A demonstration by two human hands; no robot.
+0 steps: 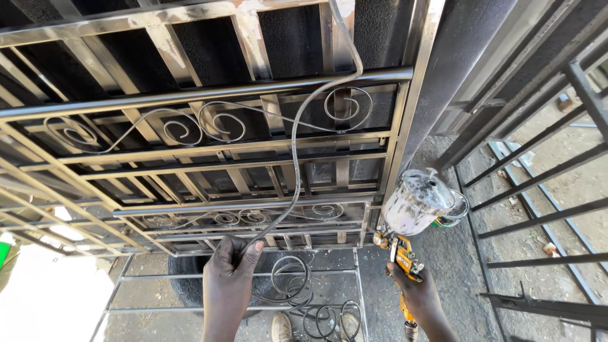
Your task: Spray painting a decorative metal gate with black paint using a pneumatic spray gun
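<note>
Both hands work low in the view, at about six o'clock. The right hand (419,292) is closed round the yellow grip of a paint spray gun (405,237), which stands upright at about five o'clock from the view's middle. The gun's cup (416,202), spattered pale grey, sits on top and tilts slightly toward one o'clock, with its top just beside the right-hand edge of a metal gate (209,95). A fitting at the bottom of the grip shows below the wrist at the lower edge.

The left hand (229,282), at about seven o'clock, is closed on a thin dark air hose (294,152), pinching it between thumb and fingers. From that hand the hose climbs toward twelve o'clock in a long curve across the front of the gate and leaves the view at the top. More of the hose lies in loose coils (304,297) on the ground between the two hands, at six o'clock.

The gate fills the upper left, from nine to twelve o'clock, made of flat bars and tubes with curled scroll ornaments; its metal looks partly dark, partly bare. Several similar frames stand stacked behind it. At three o'clock a second grille of plain black bars (538,177) leans over sandy ground. Two shoe tips (282,326) show at the bottom edge among the coils.
</note>
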